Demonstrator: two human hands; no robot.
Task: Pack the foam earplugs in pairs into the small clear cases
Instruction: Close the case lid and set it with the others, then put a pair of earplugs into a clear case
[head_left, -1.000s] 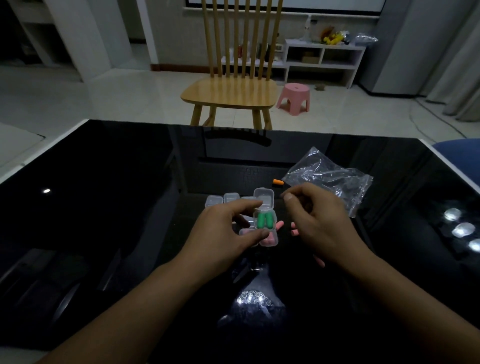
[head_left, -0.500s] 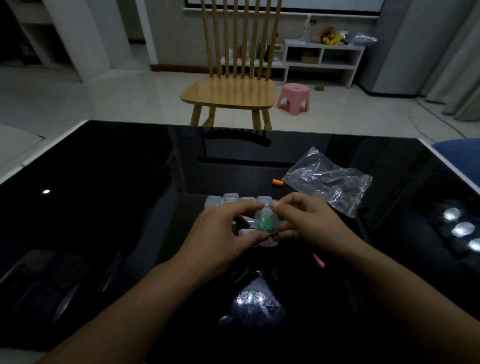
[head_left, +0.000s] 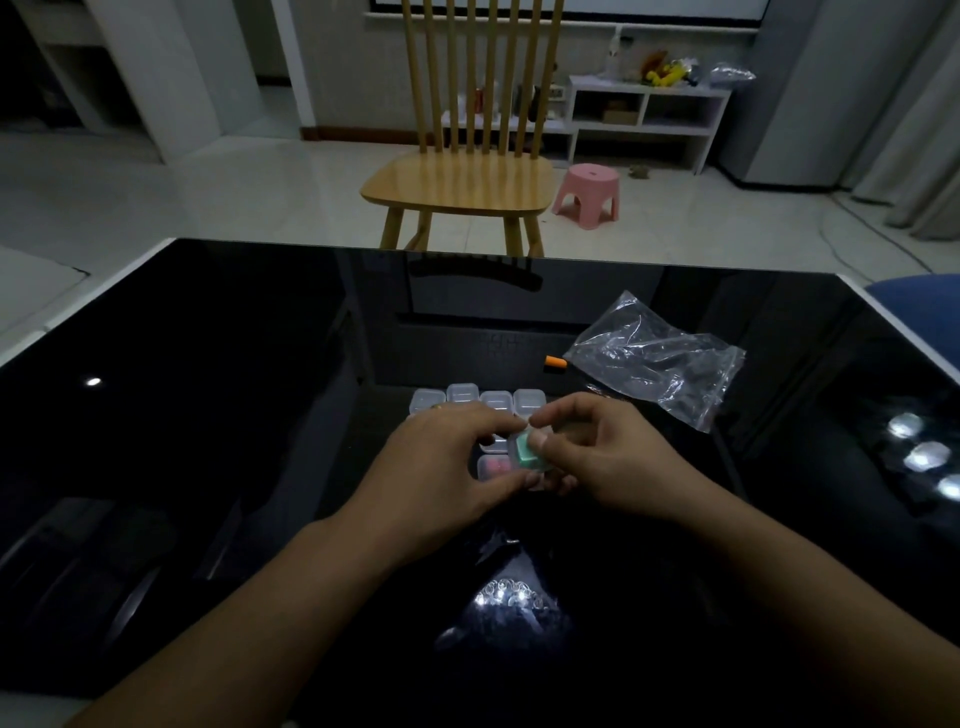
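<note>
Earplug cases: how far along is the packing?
Done: one case holding pink earplugs lies on the table. In hand: left hand and right hand share a grip on the case with green earplugs, apparently shutting it. Left: an orange earplug lies loose by the plastic bag; the row of clear cases behind looks unfilled, hard to tell.

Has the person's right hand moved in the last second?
Yes. The right hand has come in leftward, away from the crumpled clear plastic bag, and now pinches the small clear case holding green earplugs together with the left hand.
</note>
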